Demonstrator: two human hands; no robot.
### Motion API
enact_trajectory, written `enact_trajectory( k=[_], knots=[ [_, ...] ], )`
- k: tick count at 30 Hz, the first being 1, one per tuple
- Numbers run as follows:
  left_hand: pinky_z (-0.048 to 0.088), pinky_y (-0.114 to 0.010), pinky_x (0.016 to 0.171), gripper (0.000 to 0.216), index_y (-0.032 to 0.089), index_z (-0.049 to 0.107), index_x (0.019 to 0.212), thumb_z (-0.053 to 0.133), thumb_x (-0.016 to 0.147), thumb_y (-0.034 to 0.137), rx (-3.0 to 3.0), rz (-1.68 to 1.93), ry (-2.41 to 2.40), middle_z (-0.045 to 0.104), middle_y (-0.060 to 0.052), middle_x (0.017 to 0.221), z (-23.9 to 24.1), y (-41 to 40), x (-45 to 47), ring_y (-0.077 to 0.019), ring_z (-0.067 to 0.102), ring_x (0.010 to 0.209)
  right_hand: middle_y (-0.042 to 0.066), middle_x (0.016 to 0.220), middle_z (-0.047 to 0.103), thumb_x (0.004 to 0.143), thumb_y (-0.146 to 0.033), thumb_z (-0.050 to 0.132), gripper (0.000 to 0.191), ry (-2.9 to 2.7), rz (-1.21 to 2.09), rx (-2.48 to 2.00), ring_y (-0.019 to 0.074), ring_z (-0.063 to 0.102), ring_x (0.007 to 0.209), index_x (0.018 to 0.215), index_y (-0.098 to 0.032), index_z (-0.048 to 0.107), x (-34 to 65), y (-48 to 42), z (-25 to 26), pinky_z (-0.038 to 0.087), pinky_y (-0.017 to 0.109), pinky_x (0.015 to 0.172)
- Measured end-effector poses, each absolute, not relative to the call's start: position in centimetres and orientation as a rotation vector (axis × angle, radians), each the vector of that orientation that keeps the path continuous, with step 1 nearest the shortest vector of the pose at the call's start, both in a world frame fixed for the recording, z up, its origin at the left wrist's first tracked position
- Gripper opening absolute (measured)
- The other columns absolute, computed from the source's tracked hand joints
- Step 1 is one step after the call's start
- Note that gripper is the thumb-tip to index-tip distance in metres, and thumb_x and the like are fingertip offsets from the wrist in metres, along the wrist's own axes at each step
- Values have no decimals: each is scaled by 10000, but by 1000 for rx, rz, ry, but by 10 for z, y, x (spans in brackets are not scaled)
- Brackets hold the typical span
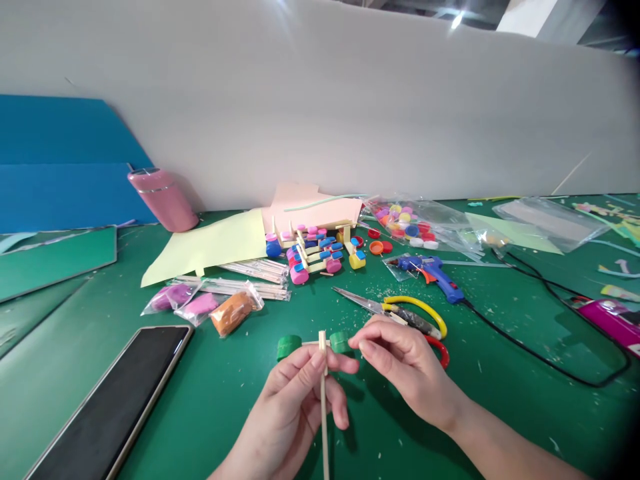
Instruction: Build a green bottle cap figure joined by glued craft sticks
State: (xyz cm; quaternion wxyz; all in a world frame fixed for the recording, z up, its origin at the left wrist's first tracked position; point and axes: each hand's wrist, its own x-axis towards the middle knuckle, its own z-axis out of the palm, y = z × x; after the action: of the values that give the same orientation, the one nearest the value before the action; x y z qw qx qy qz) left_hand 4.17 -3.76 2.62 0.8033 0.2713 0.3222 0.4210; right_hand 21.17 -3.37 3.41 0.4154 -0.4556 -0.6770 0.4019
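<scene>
My left hand (295,393) pinches a thin wooden stick (325,427) between thumb and fingers. A short cross stick near its top end carries two green bottle caps, the left cap (289,347) and the right cap (339,342), like wheels on an axle. My right hand (403,367) has thumb and index finger drawn together, the index fingertip at the outer edge of the right cap. Whatever lies between those fingertips is too small to make out. Just behind my right hand lie scissors (415,310) with yellow and red handles.
A blue glue gun (437,277) trails a black cord to the right. Behind my hands sit several small cap-wheeled stick pieces (315,253) and a bag of coloured caps (405,220). A phone (110,407), wrapped clay (234,312) and a pink tumbler (165,200) are leftward.
</scene>
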Motion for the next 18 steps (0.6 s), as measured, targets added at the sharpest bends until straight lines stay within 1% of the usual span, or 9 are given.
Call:
enact_trajectory(
  k=[2,5,7,9,13,16,18],
  knots=[
    [392,-183,471,151,119,645,778,544,825,221,570,907,690,680,-56,777,27,-37,41,-76,556,449,12,730,546,854,-240,501,139,-1716,1021,-1118,132,503,669,833,-189,629,211,-35,34,413,251,594],
    [379,-178,475,155,123,646,784,547,825,236,562,914,692,638,-25,563,27,-38,42,-84,536,437,14,749,537,816,-198,544,91,-1734,1026,-1094,117,495,633,849,-181,627,209,-35,34,419,232,556],
    [368,-177,473,149,130,642,776,559,818,247,560,921,694,605,-11,482,27,-38,42,-91,529,432,12,748,534,804,-198,568,70,-1747,1009,-1097,108,489,619,836,-180,628,208,-34,35,418,222,544],
    [366,-179,478,143,132,638,771,575,807,255,558,927,703,613,-15,490,27,-38,42,-94,533,438,3,725,525,803,-212,581,47,-1750,978,-1113,105,481,613,785,-182,614,207,-34,35,414,217,543],
    [358,-181,491,164,127,647,787,567,813,268,565,909,708,627,-24,517,25,-38,43,-93,540,451,-11,685,503,795,-208,590,104,-1741,880,-1115,109,471,616,700,-189,553,206,-36,33,408,216,544],
    [342,-184,488,191,126,659,799,557,820,287,578,886,690,617,-22,497,23,-39,44,-87,526,439,3,736,525,796,-203,586,12,-1752,877,-1098,116,492,639,804,-194,586,205,-39,31,423,222,558],
    [335,-188,491,180,133,660,795,575,807,290,576,888,693,600,-11,472,22,-40,45,-84,509,429,16,773,545,800,-208,585,95,-1777,891,-1092,124,515,664,890,-198,614,204,-39,29,432,228,568]
  ],
)
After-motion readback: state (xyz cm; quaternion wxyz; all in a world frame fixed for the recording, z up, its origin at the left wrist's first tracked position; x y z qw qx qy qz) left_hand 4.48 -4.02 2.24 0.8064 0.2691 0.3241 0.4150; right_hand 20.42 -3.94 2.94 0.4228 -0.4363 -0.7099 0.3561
